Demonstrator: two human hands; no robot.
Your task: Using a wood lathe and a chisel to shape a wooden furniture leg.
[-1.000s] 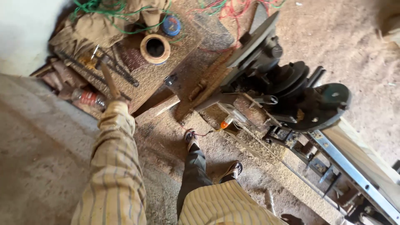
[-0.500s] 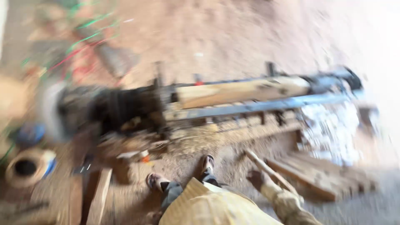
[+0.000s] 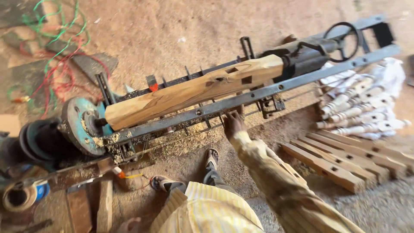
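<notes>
A long squared wooden beam (image 3: 194,88) with small cut holes is mounted lengthwise in a floor lathe, between a blue-grey faceplate (image 3: 82,125) and a dark tailstock (image 3: 302,58) with a handwheel (image 3: 343,41). My right hand (image 3: 233,124), in a striped yellow sleeve, reaches out to the lathe's front metal rail (image 3: 267,91). Its fingers are hidden against the rail, so I cannot tell its grip. A small patch of skin at the bottom edge may be my left hand (image 3: 129,225). My sandalled feet (image 3: 210,159) stand on sawdust just in front of the lathe.
Several squared wooden blanks (image 3: 340,166) lie on the ground to the right, with several pale turned legs (image 3: 362,113) behind them. A tape roll (image 3: 19,196) and planks (image 3: 103,207) sit at the lower left. Green and red wires (image 3: 56,51) trail at the upper left.
The view has swung from a cluttered bench with tools to the lathe. My right hand held a thin stick half a second ago and now rests at the lathe rail.
</notes>
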